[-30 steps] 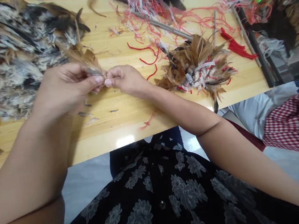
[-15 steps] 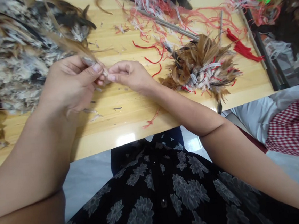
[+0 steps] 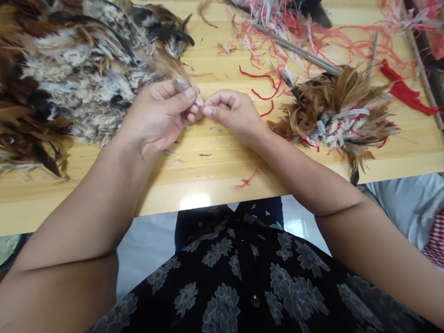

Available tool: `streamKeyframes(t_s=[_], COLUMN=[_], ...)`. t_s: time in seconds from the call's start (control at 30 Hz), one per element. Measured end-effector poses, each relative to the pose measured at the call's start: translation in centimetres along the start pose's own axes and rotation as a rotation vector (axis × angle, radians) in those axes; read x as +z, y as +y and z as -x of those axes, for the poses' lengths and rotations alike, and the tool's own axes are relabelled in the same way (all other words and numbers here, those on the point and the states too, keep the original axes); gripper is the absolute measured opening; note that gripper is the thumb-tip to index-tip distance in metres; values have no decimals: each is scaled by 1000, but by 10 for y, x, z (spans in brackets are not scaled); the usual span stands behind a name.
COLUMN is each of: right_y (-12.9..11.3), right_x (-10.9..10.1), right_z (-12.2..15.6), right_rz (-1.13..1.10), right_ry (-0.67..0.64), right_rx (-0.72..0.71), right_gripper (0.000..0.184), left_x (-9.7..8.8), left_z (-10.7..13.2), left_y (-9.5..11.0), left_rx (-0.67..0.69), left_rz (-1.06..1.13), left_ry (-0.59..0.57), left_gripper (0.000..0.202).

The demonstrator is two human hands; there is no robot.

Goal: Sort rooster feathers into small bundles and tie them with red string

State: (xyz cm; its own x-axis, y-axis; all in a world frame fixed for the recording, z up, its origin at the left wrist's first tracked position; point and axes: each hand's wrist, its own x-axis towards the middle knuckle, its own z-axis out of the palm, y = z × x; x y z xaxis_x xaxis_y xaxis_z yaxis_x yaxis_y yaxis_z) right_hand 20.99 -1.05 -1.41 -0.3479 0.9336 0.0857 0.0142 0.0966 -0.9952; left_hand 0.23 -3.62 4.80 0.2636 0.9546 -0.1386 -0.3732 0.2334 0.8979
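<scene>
The feather bundle (image 3: 182, 84), brown above and pale grey toward the base, is at the upper centre of the frame, pinched between your left hand's (image 3: 158, 112) thumb and fingers. Your right hand (image 3: 236, 114) has thumb and forefinger drawn together at the base, where fingertips hide whatever they pinch. The bundle's tips blur against the feather pile (image 3: 81, 70), cut off at upper left.

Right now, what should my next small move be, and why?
Probably a gentle pull by the right grip at the lower end of the feathers: it is pinched together right there, while the left grip holds them.
</scene>
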Motion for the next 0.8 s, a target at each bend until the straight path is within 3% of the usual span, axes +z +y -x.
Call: streamKeyframes(t_s=[0.17, 0.37, 0.6, 0.8], right_y=[-2, -2, -10, -11], right_x=[1, 2, -4, -8], right_z=[1, 2, 6, 3], right_rz=[-37, -50, -52, -85], right_ry=[-5, -22, -42, -117], right_rx=[-20, -24, -26, -18], right_gripper=[71, 70, 67, 69], left_x=[2, -1, 1, -13], left_z=[-3, -4, -3, -7], left_y=[-3, -5, 2, -5], left_rx=[2, -3, 25, 152], left_rz=[40, 38, -38, -128], left_ry=[4, -18, 22, -89], left_gripper=[51, 40, 43, 38])
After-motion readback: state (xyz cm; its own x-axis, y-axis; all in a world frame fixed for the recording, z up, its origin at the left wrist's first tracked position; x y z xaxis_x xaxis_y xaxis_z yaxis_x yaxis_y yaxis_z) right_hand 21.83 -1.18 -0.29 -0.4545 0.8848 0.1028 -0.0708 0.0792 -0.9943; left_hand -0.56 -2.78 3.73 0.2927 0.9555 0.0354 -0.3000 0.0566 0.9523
